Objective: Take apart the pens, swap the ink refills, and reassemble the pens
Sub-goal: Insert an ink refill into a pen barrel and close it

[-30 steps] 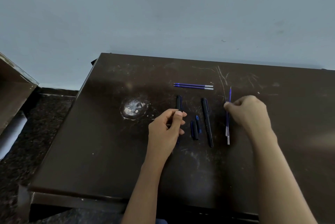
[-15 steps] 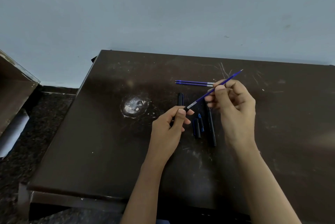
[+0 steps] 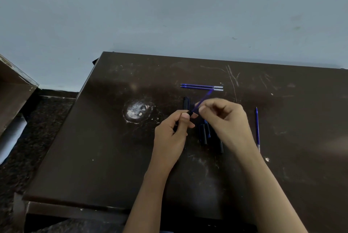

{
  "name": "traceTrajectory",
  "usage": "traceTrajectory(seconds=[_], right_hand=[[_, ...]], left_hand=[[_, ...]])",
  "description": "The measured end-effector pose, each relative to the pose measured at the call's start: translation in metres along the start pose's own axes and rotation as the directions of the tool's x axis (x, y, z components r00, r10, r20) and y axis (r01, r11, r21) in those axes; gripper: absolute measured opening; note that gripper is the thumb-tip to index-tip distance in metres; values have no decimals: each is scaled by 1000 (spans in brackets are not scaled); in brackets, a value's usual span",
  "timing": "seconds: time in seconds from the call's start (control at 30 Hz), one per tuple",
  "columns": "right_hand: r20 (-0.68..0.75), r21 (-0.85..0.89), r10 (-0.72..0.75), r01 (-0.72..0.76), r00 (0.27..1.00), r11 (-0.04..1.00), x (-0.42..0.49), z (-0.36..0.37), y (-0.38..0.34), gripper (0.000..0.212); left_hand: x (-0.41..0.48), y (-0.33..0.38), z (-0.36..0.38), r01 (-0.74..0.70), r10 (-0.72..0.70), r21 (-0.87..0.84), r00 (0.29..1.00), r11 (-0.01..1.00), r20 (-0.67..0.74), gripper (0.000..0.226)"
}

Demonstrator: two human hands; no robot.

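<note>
My left hand [image 3: 174, 129] is closed around a black pen barrel [image 3: 189, 113], whose open end shows above my thumb. My right hand [image 3: 224, 119] pinches a blue ink refill [image 3: 204, 99], which is blurred and slants up to the right with its lower end in the barrel's mouth. Two more blue refills [image 3: 201, 87] lie side by side at the back. Another blue refill [image 3: 257, 129] lies lengthwise to the right. A black cap [image 3: 186, 103] lies behind my left hand. Small black and blue pen parts [image 3: 204, 133] and a black pen body [image 3: 221, 147] lie between my hands.
The dark brown table [image 3: 113, 157] is scratched and has a white worn patch [image 3: 136, 111] to the left of my hands. A pale wall stands behind it. At the far left is another brown surface [image 3: 13, 85], with a dark speckled floor below.
My right hand lifted a blue refill from the table on the right, carried it left to the barrel in my left hand, and has slid it partly in. One refill stays on the right.
</note>
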State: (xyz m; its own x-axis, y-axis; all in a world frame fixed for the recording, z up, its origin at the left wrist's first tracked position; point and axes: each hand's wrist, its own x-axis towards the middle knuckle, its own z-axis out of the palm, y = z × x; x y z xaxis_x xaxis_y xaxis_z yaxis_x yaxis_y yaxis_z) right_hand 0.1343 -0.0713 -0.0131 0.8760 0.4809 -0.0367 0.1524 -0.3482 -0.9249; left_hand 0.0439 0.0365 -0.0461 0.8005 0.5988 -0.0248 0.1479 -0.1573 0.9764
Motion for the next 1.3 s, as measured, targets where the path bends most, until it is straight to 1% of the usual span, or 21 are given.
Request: traceTrajectory(seconds=[0.03, 0.1, 0.13, 0.2, 0.27, 0.33, 0.4, 0.47, 0.67, 0.77, 0.8, 0.83, 0.87, 0.9, 0.93, 0.97, 1.0, 1.03, 1.13, 1.2, 1.3], right_hand=[[6, -102, 28, -28, 1000, 994, 0, -1, 3, 12], [-55, -318, 53, -68, 997, 946, 0, -2, 9, 13], [-82, -399, 60, -88, 995, 913, -1, -1, 12, 13], [-95, -492, 124, -155, 988, 856, -4, 4, 13, 15], [-82, -557, 210, -219, 974, 801, -7, 12, 11, 23], [-78, -620, 251, -244, 965, 745, -9, 19, 7, 30], [-80, -652, 271, -256, 959, 713, -9, 23, 4, 32], [-87, -654, 283, -269, 955, 707, -10, 25, 3, 31], [-111, -573, 280, -292, 954, 766, -8, 21, 6, 24], [-125, -559, 213, -246, 969, 792, -8, 23, 12, 20], [-149, -516, 169, -222, 974, 827, -7, 21, 14, 18], [-189, -427, 135, -205, 973, 881, -4, 18, 15, 15], [-235, -284, 127, -193, 964, 939, -1, 14, 13, 11], [-273, -96, 145, -177, 951, 980, 2, 10, 11, 7], [-294, 108, 177, -151, 939, 983, 4, 6, 7, 6], [-301, 286, 211, -123, 930, 950, 5, 3, 4, 7], [-298, 417, 232, -92, 926, 904, 5, 0, 2, 8], [-291, 503, 240, -65, 926, 862, 6, -1, 0, 9], [-257, 624, 240, -29, 936, 781, 5, -2, -1, 12], [-244, 642, 228, -19, 943, 766, 6, 0, -2, 13], [-243, 635, 210, -8, 947, 772, 6, 2, -2, 11]], left_hand=[[1, 0, 0, 6, -7, -25, 999, 1000, -35, 27], [3, 0, -2, 26, -34, -82, 994, 996, -100, 28], [3, 0, -3, 34, -45, -100, 992, 994, -118, 28], [3, 1, -3, 43, -56, -101, 991, 994, -125, 28], [2, 2, -1, 43, -54, -86, 991, 995, -120, 28], [2, 2, 1, 41, -49, -69, 992, 997, -119, 27], [2, 2, 1, 43, -48, -46, 992, 998, -114, 27], [2, 2, 1, 46, -48, -24, 993, 999, -109, 26], [1, 0, 2, 33, -29, 42, 995, 999, -99, 24], [0, 0, 2, 23, -17, 83, 997, 996, -76, 23], [0, 0, 2, 27, -21, 89, 998, 996, -67, 23], [0, 1, 2, 32, -27, 90, 998, 995, -58, 23], [0, 0, 2, 35, -30, 88, 998, 995, -52, 23], [0, 0, 1, 34, -30, 87, 998, 996, -49, 23], [0, 0, 1, 31, -27, 86, 999, 996, -47, 23], [0, -1, 1, 26, -22, 87, 999, 996, -45, 23], [0, -2, 1, 22, -19, 90, 999, 996, -41, 23], [0, -2, 1, 21, -17, 94, 999, 995, -39, 23], [-1, -2, 0, 20, -16, 102, 999, 995, -37, 23], [-1, -1, 0, 19, -15, 111, 999, 994, -29, 24], [-1, -2, 0, 10, -6, 126, 999, 992, -32, 24]])
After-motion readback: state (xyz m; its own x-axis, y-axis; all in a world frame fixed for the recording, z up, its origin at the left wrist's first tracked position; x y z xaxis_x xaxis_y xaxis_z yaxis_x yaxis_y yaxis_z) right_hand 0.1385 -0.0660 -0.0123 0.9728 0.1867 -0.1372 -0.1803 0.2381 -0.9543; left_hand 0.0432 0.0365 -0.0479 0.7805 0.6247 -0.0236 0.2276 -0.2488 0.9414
